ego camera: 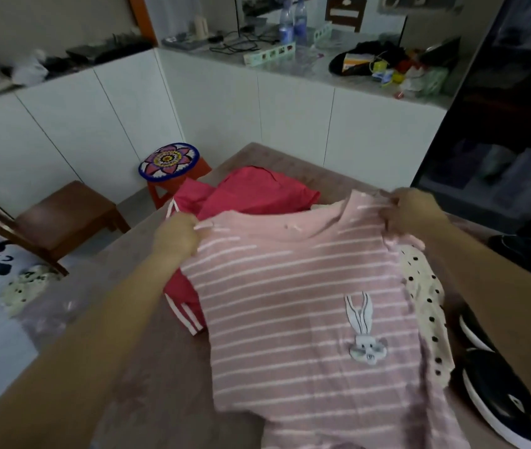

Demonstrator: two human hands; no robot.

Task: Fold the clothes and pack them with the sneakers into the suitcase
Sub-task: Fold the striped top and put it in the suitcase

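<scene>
Head view, the only one I have. The left hand point(176, 236) pinches the left shoulder of the pink striped shirt point(290, 303), fingers curled tight on the fabric. The right hand point(414, 210) grips the right shoulder the same way, cloth bunched under the fingers. The shirt lies front up on the table point(147, 367), with the collar on the far side and the hem toward me, running out of the bottom of the frame. So its long axis goes straight away from me and the hands sit at the two far corners, one on each side, neither nearer than the other.

My read is that the shirt is being spread flat and no fold has been made yet. The next move likely brings the sides in, or the shoulders back toward the hem along that axis.

A red garment point(251, 196) lies partly under the shirt at the far left. A polka-dot garment point(426, 296) sticks out along its right edge. The sneakers point(497, 393) are just beyond that on the right, closer to the right hand. There's no suitcase in the frame. A stool point(168, 162) and a chair point(63, 218) stand off to the left.
</scene>
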